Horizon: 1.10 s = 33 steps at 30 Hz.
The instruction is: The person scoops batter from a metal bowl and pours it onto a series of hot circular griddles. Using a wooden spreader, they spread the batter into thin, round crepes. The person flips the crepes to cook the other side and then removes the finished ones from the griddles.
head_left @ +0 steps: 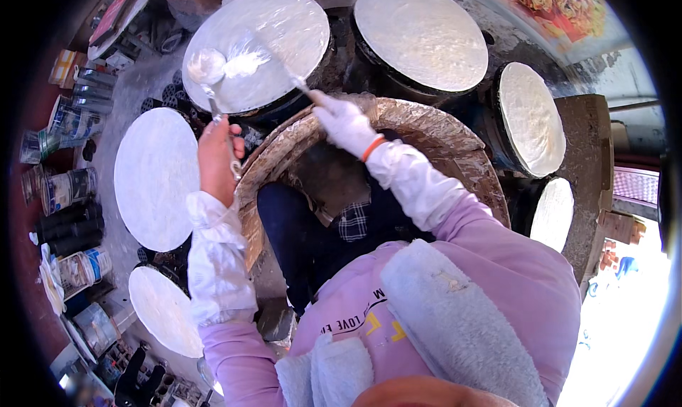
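Note:
White batter coats a large round griddle (pixel 298 34) in front of me. My bare left hand (pixel 217 158) grips the handle of a ladle (pixel 207 66), its round bowl white with batter and over the griddle's left side. A white glove covers my right hand (pixel 344 125), which is closed round a thin-handled tool (pixel 301 87). That tool reaches over the same griddle, where its far end is blurred and I cannot make out its shape. Beside the ladle bowl lies a bright white smear (pixel 246 60).
A curved, batter-crusted wooden rim (pixel 440 133) surrounds my legs. More white-coated round griddles stand about it: one back right (pixel 419 34), one right (pixel 531 119), one left (pixel 156 179), and others lower down. Cans (pixel 69 190) and bottles line the left wall. Perforated black briquettes (pixel 174 94) sit between griddles.

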{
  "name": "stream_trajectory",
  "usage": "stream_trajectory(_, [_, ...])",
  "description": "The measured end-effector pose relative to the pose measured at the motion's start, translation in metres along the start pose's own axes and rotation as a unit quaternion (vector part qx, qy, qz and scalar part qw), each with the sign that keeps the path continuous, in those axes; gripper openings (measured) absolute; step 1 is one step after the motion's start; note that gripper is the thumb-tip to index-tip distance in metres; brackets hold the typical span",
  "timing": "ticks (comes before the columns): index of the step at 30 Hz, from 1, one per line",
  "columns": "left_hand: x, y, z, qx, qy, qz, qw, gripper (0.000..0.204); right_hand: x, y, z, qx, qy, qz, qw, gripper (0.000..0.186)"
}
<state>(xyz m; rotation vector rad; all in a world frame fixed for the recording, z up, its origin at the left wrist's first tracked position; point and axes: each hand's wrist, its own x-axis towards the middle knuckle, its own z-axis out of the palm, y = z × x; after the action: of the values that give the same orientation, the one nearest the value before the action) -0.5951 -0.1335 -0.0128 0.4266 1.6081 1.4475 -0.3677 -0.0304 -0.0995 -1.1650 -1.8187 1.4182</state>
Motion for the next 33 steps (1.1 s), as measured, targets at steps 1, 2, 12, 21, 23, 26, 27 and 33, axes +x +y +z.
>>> stream_trajectory(1, [-0.001, -0.012, 0.003, -0.023, -0.008, -0.022, 0.999, 0.020, -0.003, -0.012, 0.017, 0.027, -0.035, 0.048, 0.998, 0.041])
stream_trajectory(2, [-0.012, -0.016, 0.013, -0.039, 0.004, -0.023, 0.999, 0.021, -0.004, -0.022, 0.034, 0.048, -0.067, 0.080, 0.993, 0.040])
stream_trajectory(12, [-0.040, 0.007, -0.046, -0.355, -0.039, -0.070, 0.931, 0.029, 0.036, -0.067, 0.065, -0.153, -0.046, -0.198, 0.967, 0.045])
stream_trajectory(21, [-0.111, 0.064, -0.030, -0.298, -0.069, 0.029, 0.952, 0.039, 0.006, -0.059, 0.030, -0.406, -0.173, -0.186, 0.878, 0.039])
stream_trajectory(23, [-0.125, 0.060, -0.041, -0.267, -0.074, 0.046, 0.960, 0.041, 0.004, -0.046, 0.021, -0.342, -0.109, -0.147, 0.922, 0.043])
stream_trajectory(26, [-0.152, 0.056, -0.038, -0.230, -0.034, 0.055, 0.971, 0.041, -0.004, -0.022, 0.001, -0.319, -0.031, -0.091, 0.943, 0.041])
stream_trajectory(27, [-0.157, 0.054, -0.034, -0.221, -0.029, 0.047, 0.974, 0.041, -0.022, -0.013, 0.004, -0.356, -0.044, -0.093, 0.929, 0.035])
stream_trajectory(33, [-0.195, 0.028, 0.004, -0.151, -0.060, 0.018, 0.987, 0.039, -0.152, -0.025, -0.051, -0.188, -0.043, -0.046, 0.980, 0.047])
